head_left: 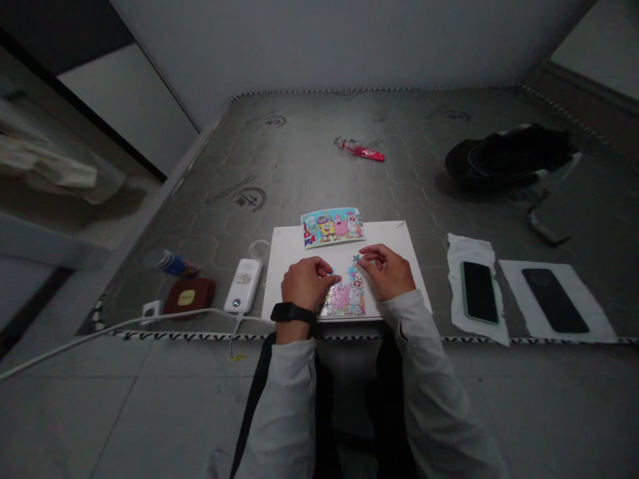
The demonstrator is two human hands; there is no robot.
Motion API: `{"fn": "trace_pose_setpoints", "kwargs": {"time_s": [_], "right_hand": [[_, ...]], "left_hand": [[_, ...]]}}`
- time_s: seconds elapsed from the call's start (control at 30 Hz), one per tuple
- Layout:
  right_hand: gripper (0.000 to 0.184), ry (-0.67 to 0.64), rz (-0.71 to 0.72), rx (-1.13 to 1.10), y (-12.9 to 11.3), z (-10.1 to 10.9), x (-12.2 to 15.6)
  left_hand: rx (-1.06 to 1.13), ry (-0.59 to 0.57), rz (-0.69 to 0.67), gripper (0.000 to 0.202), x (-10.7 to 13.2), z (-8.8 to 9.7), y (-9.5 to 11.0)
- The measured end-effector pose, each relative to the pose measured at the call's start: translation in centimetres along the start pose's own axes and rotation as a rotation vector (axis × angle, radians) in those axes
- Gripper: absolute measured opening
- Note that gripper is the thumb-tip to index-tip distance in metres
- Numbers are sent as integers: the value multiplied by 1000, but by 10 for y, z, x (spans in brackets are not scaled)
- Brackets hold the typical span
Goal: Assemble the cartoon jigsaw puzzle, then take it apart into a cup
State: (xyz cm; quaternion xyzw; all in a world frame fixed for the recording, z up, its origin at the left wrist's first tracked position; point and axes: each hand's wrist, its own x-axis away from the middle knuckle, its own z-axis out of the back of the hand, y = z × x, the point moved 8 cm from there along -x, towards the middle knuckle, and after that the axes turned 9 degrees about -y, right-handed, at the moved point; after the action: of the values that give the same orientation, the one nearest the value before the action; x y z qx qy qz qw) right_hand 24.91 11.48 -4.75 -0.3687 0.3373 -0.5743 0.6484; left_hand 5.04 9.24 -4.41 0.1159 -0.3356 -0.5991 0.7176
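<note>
Pointing away: top of flat puzzle.

My partly joined cardboard jigsaw, pink and pale blue with cartoon figures, lies flat at the near edge of the flat white board, its left part under my left grip. One small loose blue jigsaw piece lies just beyond it, at the fingertips of my right grip. The colourful cartoon picture card lies flat across the board's far edge.
</note>
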Motion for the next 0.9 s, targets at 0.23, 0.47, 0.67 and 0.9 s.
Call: {"fn": "trace_pose_setpoints", "kwargs": {"time_s": [0.23, 0.47, 0.67, 0.9], "right_hand": [[17, -84, -86, 164, 10, 11, 1], [16, -136, -119, 238, 11, 9, 1], [15, -160, -72, 227, 10, 6, 1], [14, -148, -73, 203, 10, 7, 0]], "left_hand": [[6, 69, -54, 14, 2, 6, 7], [-7, 79, -92, 12, 3, -6, 23], [-16, 71, -118, 8, 3, -14, 28], [-19, 82, -106, 8, 3, -11, 28]]}}
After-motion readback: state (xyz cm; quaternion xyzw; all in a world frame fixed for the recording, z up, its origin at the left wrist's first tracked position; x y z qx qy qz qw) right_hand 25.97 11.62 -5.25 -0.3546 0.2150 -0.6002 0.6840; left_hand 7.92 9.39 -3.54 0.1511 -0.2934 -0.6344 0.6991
